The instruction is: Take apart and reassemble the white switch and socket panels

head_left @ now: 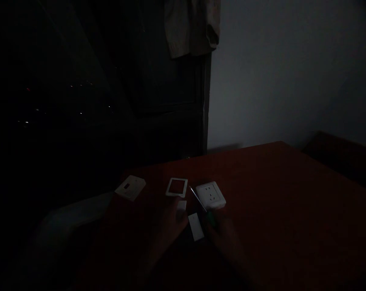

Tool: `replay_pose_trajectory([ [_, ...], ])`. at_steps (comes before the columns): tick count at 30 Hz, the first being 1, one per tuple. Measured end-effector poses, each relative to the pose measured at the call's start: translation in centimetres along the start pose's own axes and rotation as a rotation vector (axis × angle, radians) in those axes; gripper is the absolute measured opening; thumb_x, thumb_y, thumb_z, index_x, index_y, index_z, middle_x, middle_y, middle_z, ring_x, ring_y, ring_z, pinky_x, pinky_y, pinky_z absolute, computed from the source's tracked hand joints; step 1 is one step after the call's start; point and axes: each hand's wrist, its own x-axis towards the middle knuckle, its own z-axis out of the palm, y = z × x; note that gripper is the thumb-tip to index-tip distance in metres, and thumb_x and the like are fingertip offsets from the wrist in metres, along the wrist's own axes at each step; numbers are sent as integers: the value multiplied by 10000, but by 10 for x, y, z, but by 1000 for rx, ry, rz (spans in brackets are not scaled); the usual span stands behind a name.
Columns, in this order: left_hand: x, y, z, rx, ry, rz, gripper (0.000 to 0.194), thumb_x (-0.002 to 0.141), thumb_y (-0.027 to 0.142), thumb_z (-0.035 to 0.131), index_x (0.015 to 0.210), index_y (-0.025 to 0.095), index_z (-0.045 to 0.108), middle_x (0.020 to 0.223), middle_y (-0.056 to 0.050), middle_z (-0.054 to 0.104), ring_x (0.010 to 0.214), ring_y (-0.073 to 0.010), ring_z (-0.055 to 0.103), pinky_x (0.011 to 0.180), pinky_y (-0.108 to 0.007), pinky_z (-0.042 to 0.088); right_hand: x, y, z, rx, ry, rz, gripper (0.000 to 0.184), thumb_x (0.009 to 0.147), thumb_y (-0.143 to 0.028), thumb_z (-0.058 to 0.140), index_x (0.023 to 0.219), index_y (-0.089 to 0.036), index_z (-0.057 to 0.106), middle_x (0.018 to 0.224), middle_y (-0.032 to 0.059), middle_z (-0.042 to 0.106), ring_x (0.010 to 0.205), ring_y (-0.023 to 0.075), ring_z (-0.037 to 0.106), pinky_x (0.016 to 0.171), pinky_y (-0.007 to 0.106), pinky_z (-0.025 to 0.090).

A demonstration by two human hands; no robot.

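Observation:
My left hand (pixel 173 220) is closed on a small white plastic piece (pixel 181 205), held by the fingers just in front of a square white frame (pixel 168 189). In my right hand (pixel 223 233) is a screwdriver (pixel 211 218) with a green handle; its thin metal shaft points up and to the left. Beyond that hand lies a white wall socket (pixel 211 194) with its slotted face up. Between both hands rests a white rectangular plate (pixel 196 227). Darkness hides most of the fingers' detail.
A pale mounting box (pixel 130 187) with a small dark opening sits at the table's left edge. The reddish-brown table (pixel 267 182) reaches to the right. Behind it are a pale wall (pixel 276 81), a dark window (pixel 94 89) and hanging cloth (pixel 190 28).

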Motion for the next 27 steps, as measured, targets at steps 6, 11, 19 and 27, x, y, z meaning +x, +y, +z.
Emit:
replay_pose_trajectory([
  [6, -32, 3, 26, 83, -65, -92, 483, 900, 331, 438, 1345, 147, 458, 1321, -126, 567, 1211, -255, 524, 992, -345, 395, 0, 0, 0, 16, 5, -10, 227, 848, -289, 473, 953, -168, 634, 881, 59, 705, 751, 177, 643, 647, 237, 456],
  [11, -37, 4, 35, 61, -49, -149, 479, 914, 380, 411, 1339, 166, 465, 1277, -116, 604, 1173, -250, 555, 980, -336, 400, 1, 1, 0, 2, -14, 2, 238, 852, -302, 463, 947, -165, 632, 877, 68, 702, 759, 187, 641, 661, 248, 463],
  [19, -41, -9, 34, -79, -25, -184, 470, 892, 442, 421, 1293, 211, 506, 1282, -94, 597, 1176, -256, 545, 985, -363, 402, -1, -2, -2, -37, -3, -7, 225, 843, -295, 471, 922, -174, 644, 850, 57, 703, 730, 177, 635, 631, 239, 450],
  [27, -43, -13, 33, -164, -58, -125, 446, 881, 378, 432, 1289, 214, 506, 1261, -81, 607, 1138, -229, 570, 954, -331, 430, -1, -4, -2, -47, -5, -25, 226, 844, -280, 471, 942, -159, 634, 893, 73, 701, 782, 184, 638, 680, 248, 455],
])
